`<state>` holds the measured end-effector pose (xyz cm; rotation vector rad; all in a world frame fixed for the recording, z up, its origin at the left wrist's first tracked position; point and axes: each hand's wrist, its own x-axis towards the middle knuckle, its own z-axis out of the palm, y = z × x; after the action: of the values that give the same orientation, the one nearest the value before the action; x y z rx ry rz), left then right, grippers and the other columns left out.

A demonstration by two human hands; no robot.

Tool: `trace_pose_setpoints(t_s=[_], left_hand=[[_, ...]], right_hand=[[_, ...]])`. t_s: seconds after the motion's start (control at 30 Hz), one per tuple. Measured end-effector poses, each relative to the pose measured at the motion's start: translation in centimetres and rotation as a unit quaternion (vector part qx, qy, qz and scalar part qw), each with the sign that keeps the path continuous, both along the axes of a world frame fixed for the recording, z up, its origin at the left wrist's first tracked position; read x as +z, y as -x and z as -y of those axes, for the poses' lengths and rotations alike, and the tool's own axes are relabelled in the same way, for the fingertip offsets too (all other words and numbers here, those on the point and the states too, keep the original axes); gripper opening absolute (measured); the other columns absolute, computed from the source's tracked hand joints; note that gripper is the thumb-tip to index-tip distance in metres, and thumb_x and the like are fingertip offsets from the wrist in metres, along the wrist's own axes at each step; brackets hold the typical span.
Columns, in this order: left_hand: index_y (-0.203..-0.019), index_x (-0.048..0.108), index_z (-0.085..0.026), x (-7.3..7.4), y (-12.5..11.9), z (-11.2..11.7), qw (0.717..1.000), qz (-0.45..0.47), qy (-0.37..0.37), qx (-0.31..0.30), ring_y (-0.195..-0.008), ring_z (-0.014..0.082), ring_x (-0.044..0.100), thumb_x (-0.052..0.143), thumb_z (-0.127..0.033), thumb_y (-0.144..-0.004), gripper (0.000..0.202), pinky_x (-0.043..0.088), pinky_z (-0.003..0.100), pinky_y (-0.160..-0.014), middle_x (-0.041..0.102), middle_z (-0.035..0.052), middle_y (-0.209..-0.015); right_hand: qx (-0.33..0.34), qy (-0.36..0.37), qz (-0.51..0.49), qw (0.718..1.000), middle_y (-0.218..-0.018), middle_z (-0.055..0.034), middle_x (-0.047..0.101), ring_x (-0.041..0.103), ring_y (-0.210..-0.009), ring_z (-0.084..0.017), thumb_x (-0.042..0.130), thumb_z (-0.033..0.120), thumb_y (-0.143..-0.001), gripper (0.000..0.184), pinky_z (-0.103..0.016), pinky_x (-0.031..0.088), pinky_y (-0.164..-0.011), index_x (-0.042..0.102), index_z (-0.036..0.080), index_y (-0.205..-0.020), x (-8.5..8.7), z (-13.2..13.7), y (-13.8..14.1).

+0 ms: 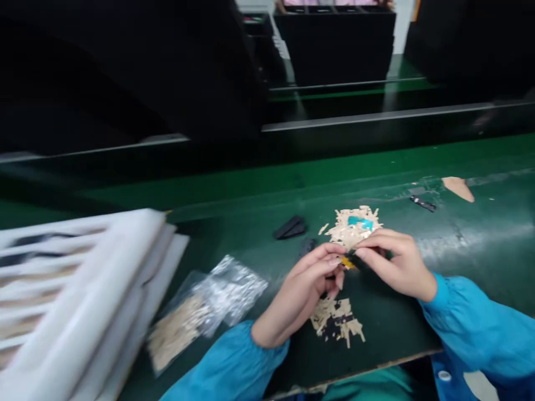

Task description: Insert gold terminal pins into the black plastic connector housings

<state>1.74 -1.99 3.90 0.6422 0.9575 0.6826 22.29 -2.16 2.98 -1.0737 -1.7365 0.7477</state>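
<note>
My left hand (307, 284) is closed in a pinch on a small dark piece with a yellow-orange part (348, 262), which is blurred. Thumb and forefinger of my right hand (397, 264) pinch the same piece from the other side. Just beyond the fingers lies a heap of small beige pieces (349, 223) with a bright blue piece (360, 223) on top. A second scatter of beige and dark bits (340, 320) is below my hands, nearer the table edge. Part of a dark object (308, 246) shows behind my left hand.
Black flat parts (290, 228) rest left of the heap. Clear plastic bags (209, 306) hold small pieces. Stacked white foam trays (137, 267) fill the left side. A dark strip (423, 203) and a beige scrap (458, 189) lie on the green table (480, 245).
</note>
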Motion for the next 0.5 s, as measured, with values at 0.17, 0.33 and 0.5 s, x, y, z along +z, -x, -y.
trace_pose_setpoints(t_s=[0.17, 0.33, 0.5], left_hand=[[-0.113, 0.067, -0.02, -0.3, 0.3, 0.0, 1.0, 0.025, 0.011, -0.001, -0.065, 0.0124, 0.056, 0.075, -0.033, -0.083, 0.034, 0.042, 0.019, -0.051, 0.059, 0.0018, -0.08], [-0.128, 0.065, -0.024, -0.2, 0.4, 0.0, 0.998, -0.014, 0.058, -0.006, -0.07, 0.0155, 0.059, 0.082, -0.038, -0.075, 0.058, 0.051, 0.023, -0.056, 0.067, 0.0055, -0.093], [-0.126, 0.068, -0.027, -0.7, 0.5, -0.8, 0.996, -0.075, 0.048, -0.021, -0.069, 0.0208, 0.06, 0.085, -0.05, -0.067, 0.065, 0.055, 0.028, -0.05, 0.071, 0.0061, -0.091]], right_hand=[[-0.004, -0.033, 0.132, 0.991, -0.091, -0.0079, 0.076, 0.069, -0.085, -0.023, 0.068, 0.024, -0.096, 0.009, -0.037, 0.055, -0.081, 0.075, 0.019, -0.097, -0.4, -0.1, -0.5], [0.048, -0.107, 0.106, 0.987, -0.093, -0.006, 0.075, 0.071, -0.085, -0.018, 0.067, 0.029, -0.095, 0.013, -0.03, 0.058, -0.085, 0.078, 0.023, -0.096, -0.8, -0.2, 0.9], [0.027, -0.008, 0.082, 0.996, -0.078, -0.0017, 0.071, 0.067, -0.069, -0.014, 0.078, 0.033, -0.087, 0.012, -0.027, 0.06, -0.076, 0.077, 0.023, -0.081, -1.7, -0.8, 1.7]])
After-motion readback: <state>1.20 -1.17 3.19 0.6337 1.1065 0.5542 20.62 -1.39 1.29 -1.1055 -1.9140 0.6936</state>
